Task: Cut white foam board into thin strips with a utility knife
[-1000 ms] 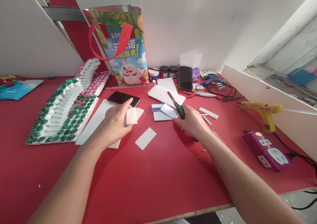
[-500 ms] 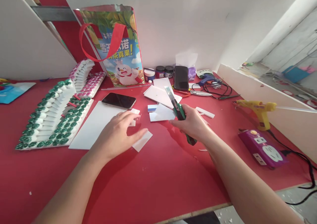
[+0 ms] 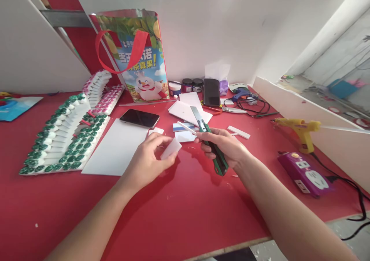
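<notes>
My left hand [image 3: 152, 153] pinches a small white board piece [image 3: 171, 148] between thumb and fingers, just above the red table. In my right hand [image 3: 221, 147] is a green utility knife [image 3: 215, 153], its blade [image 3: 197, 115] out and pointing away from me. A thin white strip [image 3: 186, 127] is also caught at the fingertips of this hand. Beyond the knife lie small cut pieces [image 3: 183, 136], partly blue. A large white sheet [image 3: 108, 153] lies left of my left hand, with a black phone [image 3: 139, 117] at its far edge.
Green-and-white decorated panels [image 3: 69, 141] stand at the left, near a printed bag [image 3: 141, 68]. Paint jars [image 3: 187, 85], a second phone [image 3: 211, 92] and scissors [image 3: 234, 110] lie along the back. To the right are a yellow glue gun [image 3: 300, 128] and a purple power strip [image 3: 303, 174].
My left hand has picked up the small white piece from the table and moved right. My right hand has come slightly lower, and a thin white strip now shows at its fingertips.
</notes>
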`<state>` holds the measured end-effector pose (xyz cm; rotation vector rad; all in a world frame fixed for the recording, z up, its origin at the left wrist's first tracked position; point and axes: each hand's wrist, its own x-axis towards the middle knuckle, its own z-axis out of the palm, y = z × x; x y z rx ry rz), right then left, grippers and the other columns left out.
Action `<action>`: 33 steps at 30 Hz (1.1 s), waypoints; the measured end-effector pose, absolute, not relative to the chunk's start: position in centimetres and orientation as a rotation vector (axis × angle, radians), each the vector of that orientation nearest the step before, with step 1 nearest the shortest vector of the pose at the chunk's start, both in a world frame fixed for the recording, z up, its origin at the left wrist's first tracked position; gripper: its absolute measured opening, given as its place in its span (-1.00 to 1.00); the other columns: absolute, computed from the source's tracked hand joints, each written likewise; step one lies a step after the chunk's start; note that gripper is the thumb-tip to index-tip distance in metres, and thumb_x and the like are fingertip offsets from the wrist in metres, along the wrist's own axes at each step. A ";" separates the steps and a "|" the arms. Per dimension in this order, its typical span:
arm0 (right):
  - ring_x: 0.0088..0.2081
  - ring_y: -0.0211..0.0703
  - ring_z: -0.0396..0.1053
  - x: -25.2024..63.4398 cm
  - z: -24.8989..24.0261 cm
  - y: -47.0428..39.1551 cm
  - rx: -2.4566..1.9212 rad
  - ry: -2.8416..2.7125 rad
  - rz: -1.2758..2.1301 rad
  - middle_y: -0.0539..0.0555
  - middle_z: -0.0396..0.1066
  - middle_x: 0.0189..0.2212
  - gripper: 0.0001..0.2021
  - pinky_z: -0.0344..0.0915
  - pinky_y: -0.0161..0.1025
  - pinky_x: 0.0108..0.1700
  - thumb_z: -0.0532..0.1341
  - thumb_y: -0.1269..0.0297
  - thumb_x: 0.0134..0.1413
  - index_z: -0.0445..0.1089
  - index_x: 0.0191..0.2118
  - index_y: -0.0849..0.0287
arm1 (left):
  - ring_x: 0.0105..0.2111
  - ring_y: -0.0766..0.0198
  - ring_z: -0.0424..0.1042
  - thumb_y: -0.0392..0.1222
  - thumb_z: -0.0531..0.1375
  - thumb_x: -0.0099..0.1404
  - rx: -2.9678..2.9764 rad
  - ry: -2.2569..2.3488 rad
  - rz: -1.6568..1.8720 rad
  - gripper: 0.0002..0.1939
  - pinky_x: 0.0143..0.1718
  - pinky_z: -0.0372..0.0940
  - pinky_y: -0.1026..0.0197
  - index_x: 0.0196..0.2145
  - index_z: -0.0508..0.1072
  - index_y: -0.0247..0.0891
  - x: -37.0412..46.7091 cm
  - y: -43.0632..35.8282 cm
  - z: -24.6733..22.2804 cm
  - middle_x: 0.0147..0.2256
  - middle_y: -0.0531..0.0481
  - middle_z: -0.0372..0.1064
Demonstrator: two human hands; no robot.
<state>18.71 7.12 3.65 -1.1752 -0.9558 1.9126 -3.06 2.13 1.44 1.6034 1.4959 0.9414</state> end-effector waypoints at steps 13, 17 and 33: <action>-0.61 -0.44 0.11 15.8 2.5 5.1 -1.045 -0.891 2.212 -0.01 0.39 -0.46 -0.73 0.04 -0.45 -0.67 0.42 0.22 -0.05 0.31 -0.39 0.20 | -0.02 0.10 0.50 -0.16 0.32 0.23 0.619 0.981 1.296 -0.78 0.01 0.38 0.07 -0.18 0.46 -0.25 -1.5 2.5 1.9 -0.02 -0.15 0.52; -0.62 -0.43 0.11 15.6 2.5 4.9 -1.062 -0.967 2.189 -0.01 0.40 -0.49 -0.70 0.05 -0.44 -0.68 0.42 0.16 -0.04 0.31 -0.39 0.19 | -0.22 0.19 0.54 -0.15 0.36 0.19 0.642 1.017 1.259 -0.75 -0.13 0.42 0.13 -0.21 0.48 -0.29 -1.3 2.4 1.5 -0.20 -0.09 0.56; -0.68 -0.40 0.15 15.5 2.1 5.0 -1.243 -1.156 1.947 -0.04 0.38 -0.60 -0.62 0.10 -0.40 -0.71 0.48 0.12 -0.24 0.32 -0.40 0.18 | -0.20 0.21 0.56 -0.25 0.40 0.14 0.544 1.076 1.238 -0.70 -0.07 0.43 0.19 -0.16 0.50 -0.27 -1.3 2.4 0.8 -0.21 -0.05 0.58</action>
